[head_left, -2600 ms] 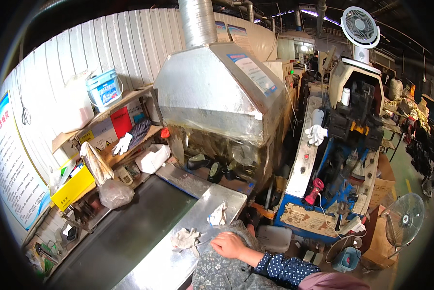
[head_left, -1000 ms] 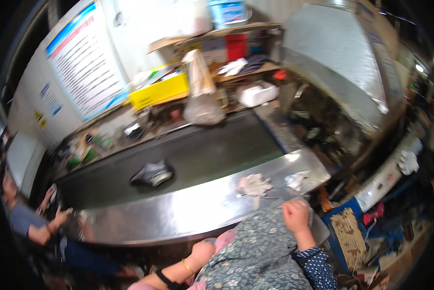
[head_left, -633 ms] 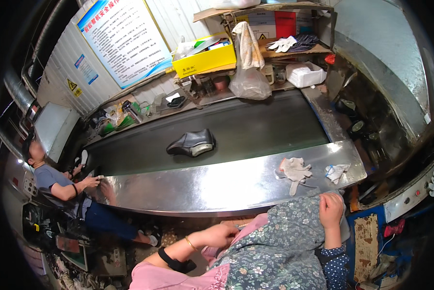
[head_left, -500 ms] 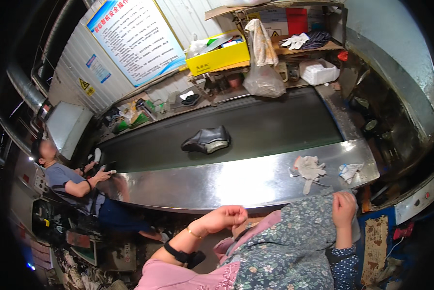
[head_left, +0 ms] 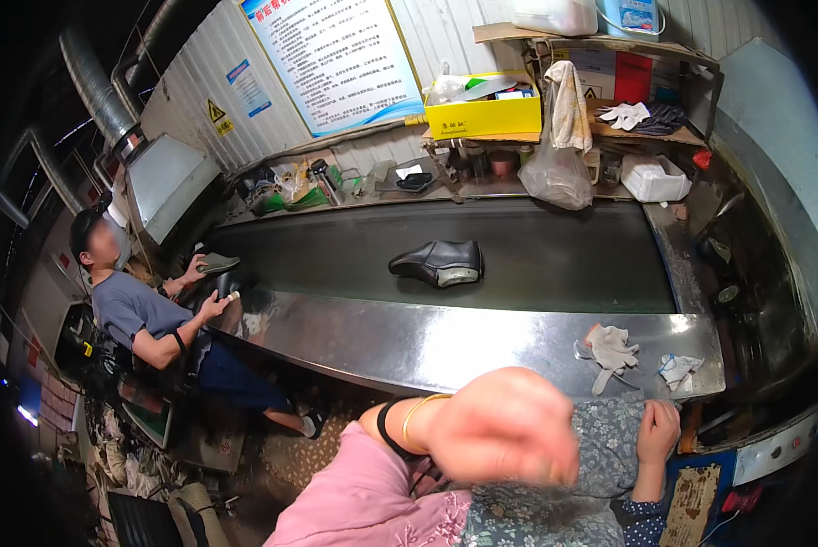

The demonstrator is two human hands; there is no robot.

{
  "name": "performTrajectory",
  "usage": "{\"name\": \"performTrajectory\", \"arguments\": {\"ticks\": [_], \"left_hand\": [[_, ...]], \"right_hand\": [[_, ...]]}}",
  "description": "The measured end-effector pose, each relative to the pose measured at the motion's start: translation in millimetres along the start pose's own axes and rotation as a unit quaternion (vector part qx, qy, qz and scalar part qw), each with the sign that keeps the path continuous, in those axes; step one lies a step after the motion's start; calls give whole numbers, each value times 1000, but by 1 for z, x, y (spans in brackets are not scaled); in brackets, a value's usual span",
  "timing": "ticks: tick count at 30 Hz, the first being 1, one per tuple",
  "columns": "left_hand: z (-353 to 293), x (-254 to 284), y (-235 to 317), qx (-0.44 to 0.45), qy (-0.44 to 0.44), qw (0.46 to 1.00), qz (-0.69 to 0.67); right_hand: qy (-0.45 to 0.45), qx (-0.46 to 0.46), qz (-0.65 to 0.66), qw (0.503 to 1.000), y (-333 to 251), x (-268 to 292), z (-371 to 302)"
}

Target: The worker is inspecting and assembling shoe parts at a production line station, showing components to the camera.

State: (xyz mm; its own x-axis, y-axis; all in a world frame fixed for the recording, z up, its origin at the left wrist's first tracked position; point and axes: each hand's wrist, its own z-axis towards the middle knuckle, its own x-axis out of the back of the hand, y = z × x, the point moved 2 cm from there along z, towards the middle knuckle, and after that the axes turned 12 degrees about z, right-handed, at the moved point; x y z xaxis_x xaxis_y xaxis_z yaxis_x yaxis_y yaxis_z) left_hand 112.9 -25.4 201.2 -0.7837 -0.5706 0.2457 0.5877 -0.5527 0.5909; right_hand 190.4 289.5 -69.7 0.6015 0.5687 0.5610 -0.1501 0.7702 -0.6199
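Note:
My left hand is raised above my lap, close to the camera. Its fingers are curled in and slightly blurred, and nothing shows in them. Closed in a fist, my right hand rests against the flowered apron, just below the metal ledge. Nearest to it on the ledge are a crumpled white cloth-like piece and a pale work glove. A black shoe lies on its side on the dark conveyor belt, beyond both hands.
A shiny metal ledge runs along the belt's near side. At the left, a co-worker handles footwear pieces. Behind the belt stand a yellow box, a hanging plastic bag and a white foam container.
My left hand has come up nearer the camera and to the right. My right hand stays on the apron. The view has shifted, and the co-worker now holds up a dark greenish shoe-like piece.

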Motion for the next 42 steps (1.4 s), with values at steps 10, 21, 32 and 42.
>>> {"name": "performTrajectory", "arguments": {"ticks": [10,21,32,42], "left_hand": [[30,-29,35,-290,9,956,51],[8,-40,-12,25,263,962,-65],[-78,12,-134,364,441,697,-432],[-80,2,-118,244,301,797,-464]], "right_hand": [[-17,2,10,1000,2,-8,7],[-3,-11,-1,1000,-7,2,7],[-14,-10,4,1000,-4,-4,15],[-8,1,-2,1000,-5,-5,18]]}}
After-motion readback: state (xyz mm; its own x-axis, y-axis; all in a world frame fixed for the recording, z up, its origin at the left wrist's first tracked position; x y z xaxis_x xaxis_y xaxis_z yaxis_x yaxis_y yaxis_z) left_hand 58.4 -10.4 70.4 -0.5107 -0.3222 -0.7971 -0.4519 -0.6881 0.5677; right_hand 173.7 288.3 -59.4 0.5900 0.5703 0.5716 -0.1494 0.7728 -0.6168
